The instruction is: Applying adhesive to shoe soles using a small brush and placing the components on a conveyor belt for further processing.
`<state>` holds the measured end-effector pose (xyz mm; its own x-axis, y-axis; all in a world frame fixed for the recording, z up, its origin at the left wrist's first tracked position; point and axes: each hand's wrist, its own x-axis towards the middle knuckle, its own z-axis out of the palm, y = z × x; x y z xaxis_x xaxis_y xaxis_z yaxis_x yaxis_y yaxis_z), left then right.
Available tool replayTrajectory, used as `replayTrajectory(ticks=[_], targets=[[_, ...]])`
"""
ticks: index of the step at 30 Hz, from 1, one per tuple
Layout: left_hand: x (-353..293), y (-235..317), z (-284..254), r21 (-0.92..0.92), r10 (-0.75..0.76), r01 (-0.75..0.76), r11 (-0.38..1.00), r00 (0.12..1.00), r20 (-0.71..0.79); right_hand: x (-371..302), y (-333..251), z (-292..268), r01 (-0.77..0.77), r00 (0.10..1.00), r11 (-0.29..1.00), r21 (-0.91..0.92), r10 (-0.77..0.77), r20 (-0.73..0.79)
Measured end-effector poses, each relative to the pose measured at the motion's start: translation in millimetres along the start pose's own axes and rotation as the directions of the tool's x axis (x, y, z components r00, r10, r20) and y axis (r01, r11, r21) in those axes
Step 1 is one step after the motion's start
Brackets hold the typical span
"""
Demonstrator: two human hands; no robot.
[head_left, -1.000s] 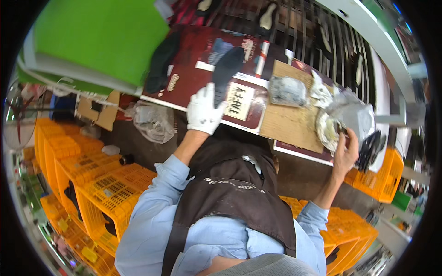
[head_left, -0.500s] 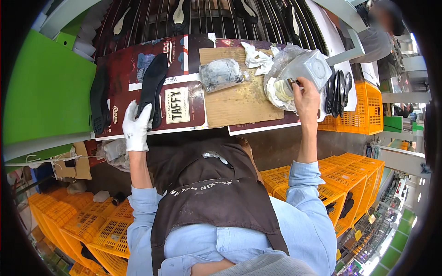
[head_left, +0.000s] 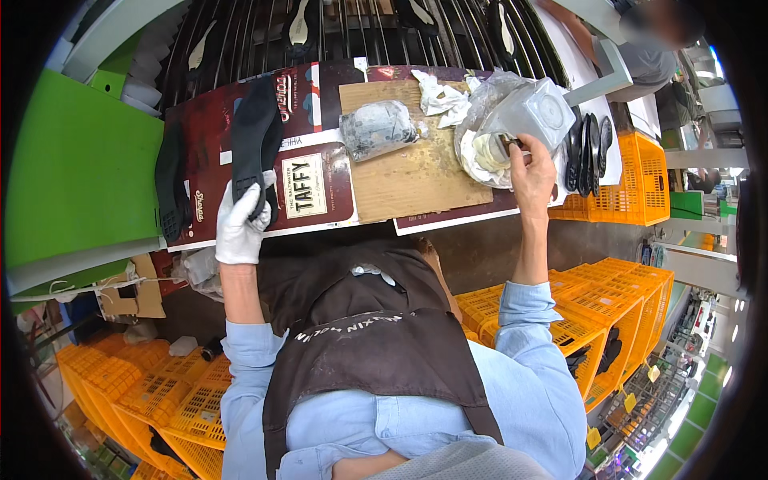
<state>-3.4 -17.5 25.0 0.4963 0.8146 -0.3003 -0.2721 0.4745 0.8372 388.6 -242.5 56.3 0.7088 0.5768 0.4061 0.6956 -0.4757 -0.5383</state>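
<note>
My left hand (head_left: pixel 242 226), in a white glove, is closed on the heel end of a black shoe sole (head_left: pixel 254 132). Another dark edge shows beside that heel; whether a second sole lies under it I cannot tell. To its left lies one more black sole (head_left: pixel 170 180). My bare right hand (head_left: pixel 531 172) pinches a small dark handle (head_left: pixel 510 144) at the mouth of a cloudy plastic container (head_left: pixel 538 120). The handle's far end is hidden. White, creamy-looking stuff coats the round rim (head_left: pixel 480 164) below the container.
A smeared plastic jar (head_left: pixel 380 130) lies on brown cardboard (head_left: pixel 416 180), near crumpled white tissue (head_left: pixel 440 98). Several black soles (head_left: pixel 588 156) stand at the right edge. Beyond the table, a roller rack (head_left: pixel 352 40) carries more soles. Another person (head_left: pixel 644 64) is at the far right.
My left fingers have closed round the sole's heel end, and the sole has shifted left and seems raised. My right hand stays at the container with barely any movement.
</note>
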Motion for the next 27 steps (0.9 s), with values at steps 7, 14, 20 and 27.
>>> replayTrajectory(ticks=[7, 14, 20, 27], targets=[[-11.5, -40.3, 32.5, 0.135, -0.214, 0.220, 0.966, 0.975, -0.058, -12.2, 10.4, -3.4, -0.138, 0.989, 0.962, 0.236, 0.146, -0.015], [-9.8, -52.5, 27.4, 0.039, -0.304, 0.308, 0.950, 0.948, -0.091, -14.1, 14.8, 1.5, -0.127, 0.992, 0.959, 0.253, 0.125, 0.024], [-9.3, -52.0, 27.3, 0.017, -0.313, 0.316, 0.948, 0.944, -0.101, -14.6, 17.7, 10.2, -0.144, 0.990, 0.952, 0.268, 0.142, 0.026], [-7.8, -54.8, 21.4, 0.025, -0.284, 0.285, 0.958, 0.957, -0.055, -12.0, 18.0, 17.6, -0.257, 0.964, 0.803, 0.538, 0.252, 0.085]])
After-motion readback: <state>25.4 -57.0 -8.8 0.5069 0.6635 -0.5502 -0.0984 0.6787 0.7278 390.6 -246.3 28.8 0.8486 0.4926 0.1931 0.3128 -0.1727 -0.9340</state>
